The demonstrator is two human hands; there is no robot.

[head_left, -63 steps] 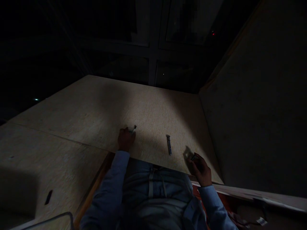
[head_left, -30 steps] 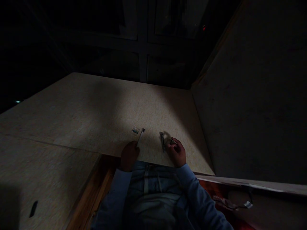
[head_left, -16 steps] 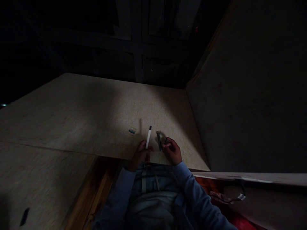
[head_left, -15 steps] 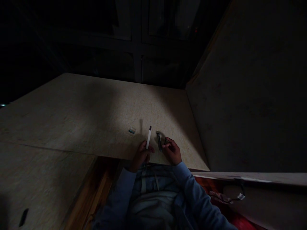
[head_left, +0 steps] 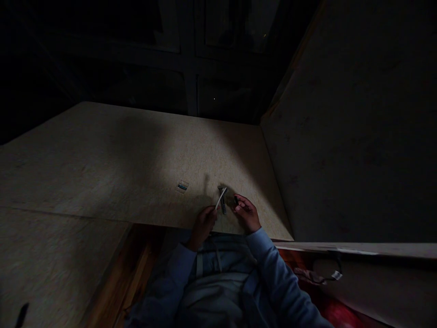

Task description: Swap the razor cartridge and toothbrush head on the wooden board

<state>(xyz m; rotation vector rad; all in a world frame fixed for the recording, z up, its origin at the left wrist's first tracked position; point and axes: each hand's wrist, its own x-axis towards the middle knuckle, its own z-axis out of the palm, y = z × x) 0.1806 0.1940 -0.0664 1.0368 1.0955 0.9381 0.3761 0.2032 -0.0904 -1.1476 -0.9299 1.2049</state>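
My left hand (head_left: 204, 224) is closed round the lower end of a slim white stick (head_left: 220, 199), which is seen nearly edge-on and looks slightly curved. Its exact kind is hard to make out in the dim light. Between the thumb and fingers of my right hand (head_left: 249, 217) is a small black piece (head_left: 236, 200), pinched upright. A dark razor (head_left: 224, 210) lies on the table between my hands, its head pointing away from me and partly crossed by the white stick. Left of my hands lies a small clear packet (head_left: 182, 187) with something blue inside.
The pale tabletop (head_left: 146, 150) meets an upright panel (head_left: 348, 136) on the right. A dark window frame (head_left: 191, 91) stands behind it. At the lower left is a black object (head_left: 22, 315). A cable with a white tag (head_left: 336, 275) hangs low on the right.
The white stick has turned edge-on and tipped to the right, its end now over the razor. My right hand has shifted slightly away from the razor, still pinching the black piece. The view has shifted a little.
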